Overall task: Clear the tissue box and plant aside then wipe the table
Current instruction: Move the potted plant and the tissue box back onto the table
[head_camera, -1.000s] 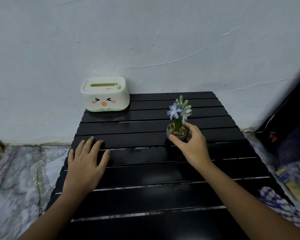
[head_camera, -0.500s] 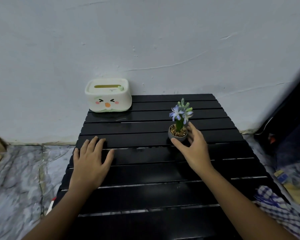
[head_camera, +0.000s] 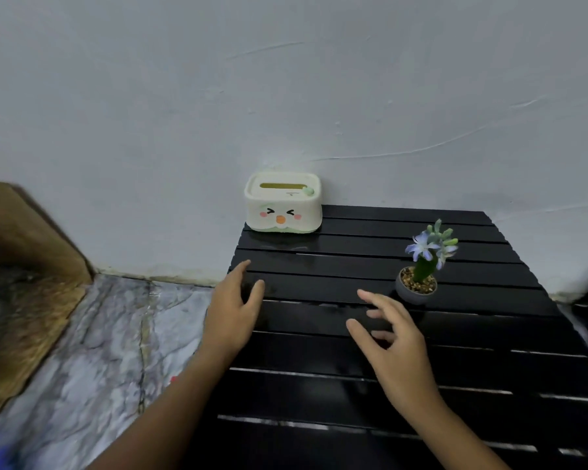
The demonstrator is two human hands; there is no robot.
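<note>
1. Both left hand [head_camera: 233,310] and right hand [head_camera: 392,337] are spread, holding nothing
2. Plant [head_camera: 420,266] stands at 2 o'clock, tissue box [head_camera: 282,205] at 11 on the surface [head_camera: 489,334]
3. A careless sweep could topple the top-heavy plant, spilling gravel

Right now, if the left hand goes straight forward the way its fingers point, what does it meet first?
Probably the tissue box: the left hand points up-right along bare slats toward it, though depth is uncertain.
</note>
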